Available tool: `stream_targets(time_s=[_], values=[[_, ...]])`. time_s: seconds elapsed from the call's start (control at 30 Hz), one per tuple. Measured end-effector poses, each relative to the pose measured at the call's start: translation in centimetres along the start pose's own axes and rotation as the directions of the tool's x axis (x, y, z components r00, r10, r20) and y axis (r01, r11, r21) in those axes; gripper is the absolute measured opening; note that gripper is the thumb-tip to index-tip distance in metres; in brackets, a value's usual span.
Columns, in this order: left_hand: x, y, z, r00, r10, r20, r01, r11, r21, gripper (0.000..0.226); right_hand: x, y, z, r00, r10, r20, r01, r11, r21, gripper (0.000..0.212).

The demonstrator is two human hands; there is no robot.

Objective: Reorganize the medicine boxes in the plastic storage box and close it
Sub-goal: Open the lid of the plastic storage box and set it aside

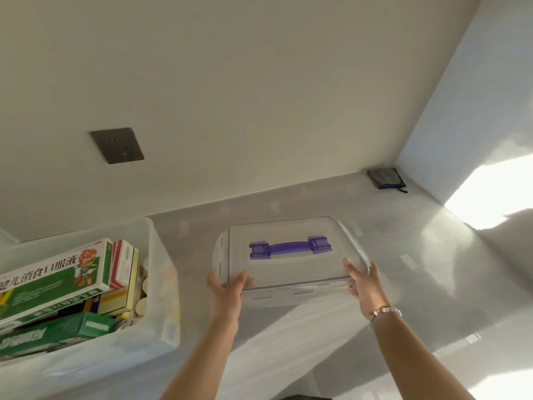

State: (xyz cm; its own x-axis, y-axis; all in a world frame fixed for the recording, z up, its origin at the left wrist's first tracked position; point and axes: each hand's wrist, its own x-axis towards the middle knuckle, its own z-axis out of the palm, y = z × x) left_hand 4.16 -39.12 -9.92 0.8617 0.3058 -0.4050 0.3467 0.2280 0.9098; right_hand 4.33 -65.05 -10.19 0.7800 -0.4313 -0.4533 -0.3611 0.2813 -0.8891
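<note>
A clear plastic lid (291,264) with a purple handle (290,247) is held over the grey counter, tilted a little toward me. My left hand (227,287) grips its near left corner and my right hand (364,280) grips its near right corner. At the left stands the open translucent storage box (161,298), with no lid on it. Inside lie several medicine boxes: a large green and white one (57,275) on top, a red and white one (122,264) upright beside it, and a green one (57,330) lower down.
A grey wall socket (116,145) is on the wall behind. A dark folded pouch (386,178) lies in the far right corner of the counter. Bright sunlight falls across the counter's right side (487,194).
</note>
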Motion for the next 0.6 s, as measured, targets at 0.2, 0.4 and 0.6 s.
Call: stream_targets(time_s=[0.2, 0.4, 0.6], values=[[1.9, -3.9, -0.8, 0.985, -0.125, -0.12, 0.128, 0.992, 0.017, 0.059, 4.1, 2.1, 1.2, 0.986, 0.144, 0.086, -0.136, 0.986, -0.096, 0.048], [2.9, -5.3, -1.2, 0.943, -0.209, -0.261, 0.302, 0.866, 0.398, 0.079, 6.1, 4.2, 0.9, 0.992, 0.127, 0.003, -0.106, 0.837, -0.537, 0.048], [2.0, -6.2, -1.2, 0.939, -0.208, -0.273, 0.331, 0.76, 0.56, 0.084, 5.7, 5.2, -0.1, 0.999, 0.044, 0.02, -0.013, 0.654, -0.757, 0.057]])
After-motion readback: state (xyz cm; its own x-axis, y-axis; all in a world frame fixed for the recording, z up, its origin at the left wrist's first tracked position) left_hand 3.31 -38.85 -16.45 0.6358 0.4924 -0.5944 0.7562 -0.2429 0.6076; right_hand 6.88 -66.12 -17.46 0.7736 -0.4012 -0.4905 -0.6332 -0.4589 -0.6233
